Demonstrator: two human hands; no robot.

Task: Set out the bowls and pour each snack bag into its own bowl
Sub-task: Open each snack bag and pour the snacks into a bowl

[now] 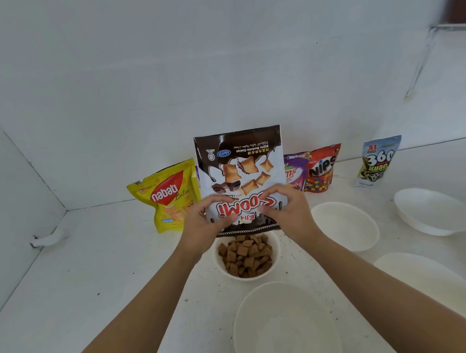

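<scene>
A brown and white snack bag (241,173) hangs upside down with its open mouth just above a small white bowl (275,245). Brown pillow-shaped biscuits (245,256) fill that bowl. My left hand (204,223) grips the bag's left side near the mouth, and my right hand (287,211) grips its right side. Empty white bowls stand around: one near me (285,324), one to the right (345,224), one further right (433,210).
Unopened bags stand along the wall: a yellow Nabati bag (169,196), a purple bag (293,173), a red Nips bag (322,169) and a blue seed bag (378,162). Another white dish (409,269) lies at the right. A white hook (50,238) lies at the left.
</scene>
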